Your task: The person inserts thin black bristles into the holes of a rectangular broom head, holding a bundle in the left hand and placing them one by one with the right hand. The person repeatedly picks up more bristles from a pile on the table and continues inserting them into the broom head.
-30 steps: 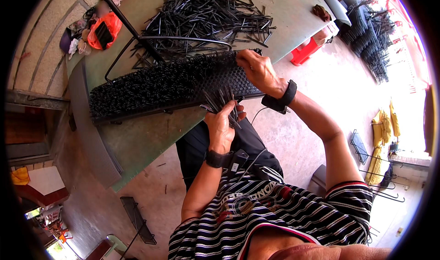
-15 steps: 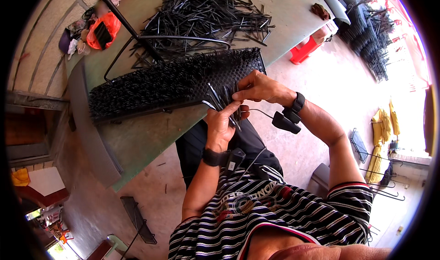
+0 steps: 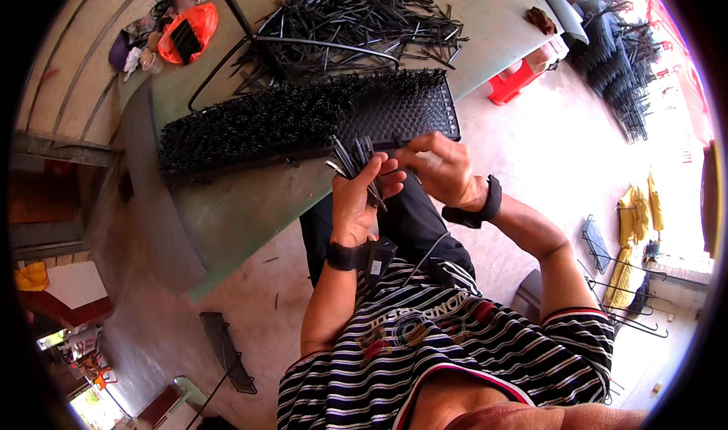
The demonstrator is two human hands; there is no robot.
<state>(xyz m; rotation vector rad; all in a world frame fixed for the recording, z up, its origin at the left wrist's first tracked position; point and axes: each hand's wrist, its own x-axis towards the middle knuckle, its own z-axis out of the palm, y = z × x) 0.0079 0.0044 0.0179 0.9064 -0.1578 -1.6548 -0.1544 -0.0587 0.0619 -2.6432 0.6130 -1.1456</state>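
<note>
My left hand (image 3: 355, 206) is closed around a fanned bundle of thin black strips (image 3: 349, 155), their ends pointing up toward the near edge of a long black board. Just to its right, my right hand (image 3: 446, 171) has its fingers curled in a pinch; whatever is between them is too small to make out. The black board (image 3: 413, 110) lies aslant on the table. Dense curled black tufts cover its left and middle parts, while rows of small holes show at its right end.
Behind the board, a large pile of loose black strips (image 3: 356, 20) spreads over the green table (image 3: 493, 32). A dark metal rod frame (image 3: 326, 42) rises over the board. An orange bag (image 3: 199, 28) sits far left; a red stool (image 3: 512, 83) stands right of the table.
My right hand has drawn back from the strips, down and to the right, fingers curled. My left hand still grips the bundle. The whole view has shifted slightly.
</note>
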